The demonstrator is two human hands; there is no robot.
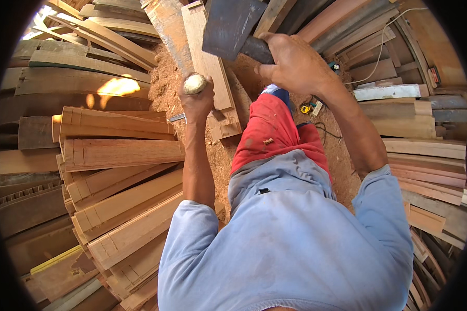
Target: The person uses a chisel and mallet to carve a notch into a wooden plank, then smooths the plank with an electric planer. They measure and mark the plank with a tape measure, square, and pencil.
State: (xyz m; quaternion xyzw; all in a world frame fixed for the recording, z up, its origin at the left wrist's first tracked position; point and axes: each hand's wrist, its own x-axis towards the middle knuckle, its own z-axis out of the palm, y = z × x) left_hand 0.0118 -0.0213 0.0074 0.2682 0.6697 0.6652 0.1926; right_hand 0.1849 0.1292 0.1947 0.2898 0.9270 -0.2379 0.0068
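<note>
My left hand (196, 98) is closed around a chisel, whose pale, battered handle end (195, 84) faces up. The chisel's metal blade (217, 114) shows just below the fist, over a light wooden board (208, 59). Cannot tell whether the edge touches the wood. A small notch is visible near the board's close end. My right hand (291, 61) grips the short handle of a mallet with a dark, blocky head (233, 26). The mallet is raised above the board, apart from the chisel, and hides part of the board's far right side.
Several marked wooden pieces (122, 154) are stacked at my left. More planks (423, 150) line the right side. A metal tool (177, 118) lies left of the board. A yellow tape measure (305, 109) rests right of my red-clothed leg (267, 132), on sawdust-covered ground (220, 171).
</note>
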